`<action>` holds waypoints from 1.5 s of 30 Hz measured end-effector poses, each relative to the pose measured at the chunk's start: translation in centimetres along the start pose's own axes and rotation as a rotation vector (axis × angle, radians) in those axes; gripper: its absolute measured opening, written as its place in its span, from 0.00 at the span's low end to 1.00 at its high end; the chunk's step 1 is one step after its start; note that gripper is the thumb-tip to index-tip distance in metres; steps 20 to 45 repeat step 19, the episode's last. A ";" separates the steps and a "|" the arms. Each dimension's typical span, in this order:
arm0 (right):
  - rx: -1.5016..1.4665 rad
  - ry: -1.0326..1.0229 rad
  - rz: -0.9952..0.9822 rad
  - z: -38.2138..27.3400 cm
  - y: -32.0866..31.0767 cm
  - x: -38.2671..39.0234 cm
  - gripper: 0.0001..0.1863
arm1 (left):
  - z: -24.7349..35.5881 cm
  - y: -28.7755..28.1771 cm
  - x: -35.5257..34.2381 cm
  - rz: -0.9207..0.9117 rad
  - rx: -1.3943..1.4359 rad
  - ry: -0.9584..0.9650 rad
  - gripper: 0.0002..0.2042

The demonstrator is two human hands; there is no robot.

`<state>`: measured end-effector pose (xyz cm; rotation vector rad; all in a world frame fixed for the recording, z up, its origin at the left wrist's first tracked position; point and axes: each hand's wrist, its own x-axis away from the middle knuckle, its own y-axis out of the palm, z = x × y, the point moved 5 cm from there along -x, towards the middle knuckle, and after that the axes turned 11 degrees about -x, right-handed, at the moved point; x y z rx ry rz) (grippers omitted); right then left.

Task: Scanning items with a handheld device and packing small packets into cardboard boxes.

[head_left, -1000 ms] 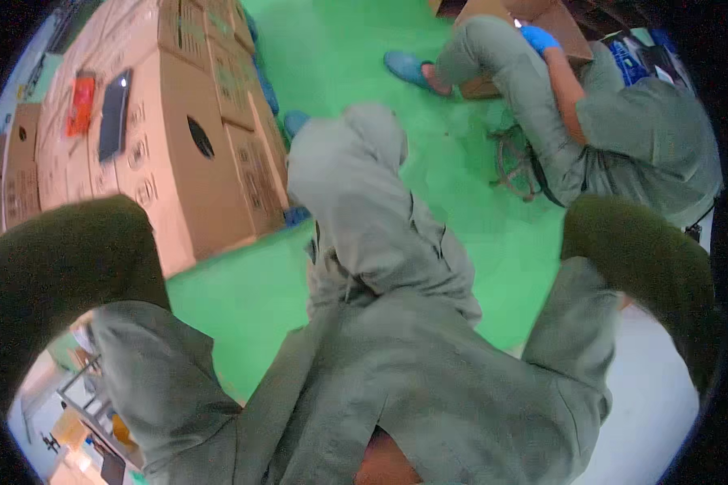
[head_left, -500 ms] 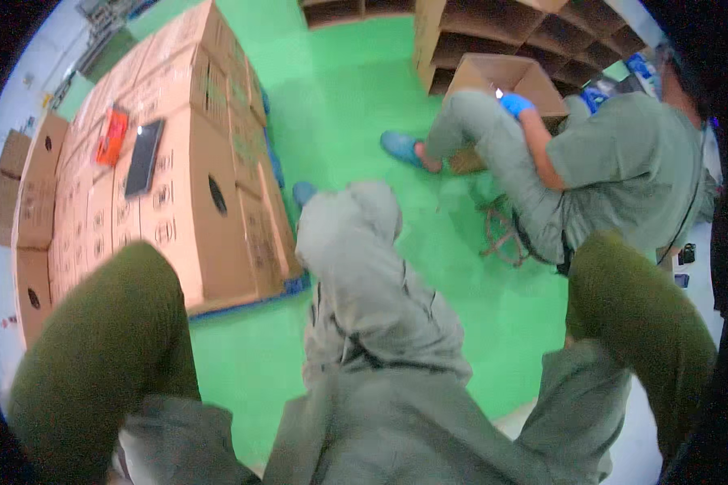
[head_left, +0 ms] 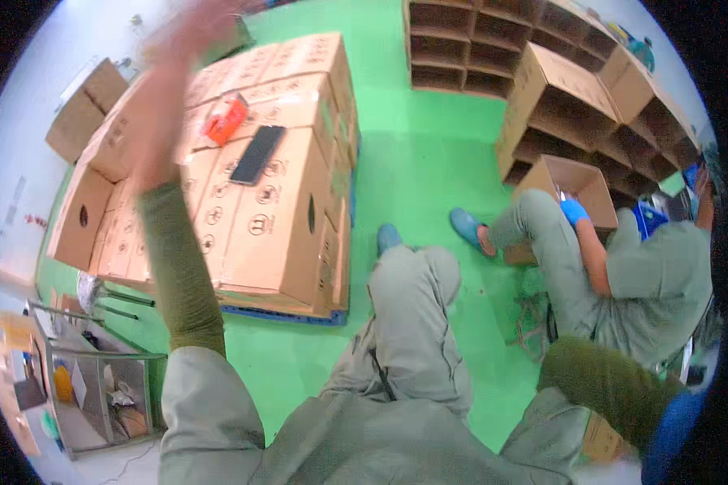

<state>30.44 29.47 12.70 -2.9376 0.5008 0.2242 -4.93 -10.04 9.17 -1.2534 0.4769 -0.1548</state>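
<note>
My left hand (head_left: pixel 174 77) is a bare, smeared shape at the upper left. The arm, in an olive sleeve, stretches up and forward across a stack of brown cartons (head_left: pixel 247 234). Blur hides its fingers and anything in them. On the carton tops near it lie an orange-red packet (head_left: pixel 225 121) and a flat black rectangular object (head_left: pixel 257 154). My right arm bends at the lower right, with its olive sleeve pointing toward the picture's edge. A blurred blue patch, apparently my gloved right hand (head_left: pixel 678 420), shows at the sleeve's end; its fingers cannot be made out.
At the right a seated person (head_left: pixel 663 267) reaches a blue-gloved hand (head_left: pixel 574 212) into an open carton (head_left: pixel 586 182). Brown compartment shelves (head_left: pixel 465 48) stand behind. The carton stack rests on a blue pallet (head_left: pixel 287 315). A grey metal cart (head_left: pixel 97 396) holds assorted items at the lower left.
My view has turned left, bringing the cart in. My left arm has swung up and forward, so its hand now shows. A blue patch has appeared at my right sleeve's end.
</note>
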 end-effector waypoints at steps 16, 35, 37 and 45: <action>-0.625 -0.101 -0.728 3.0 14.6 -9.0 0.37 | -0.7 4.9 1.8 0.305 -0.202 -0.196 0.35; -0.654 0.146 -0.733 8.5 19.9 -10.2 0.39 | 0.8 3.3 2.1 0.361 -0.168 -0.055 0.39; -0.654 0.146 -0.733 8.5 19.9 -10.2 0.39 | 0.8 3.3 2.1 0.361 -0.168 -0.055 0.39; -0.654 0.146 -0.733 8.5 19.9 -10.2 0.39 | 0.8 3.3 2.1 0.361 -0.168 -0.055 0.39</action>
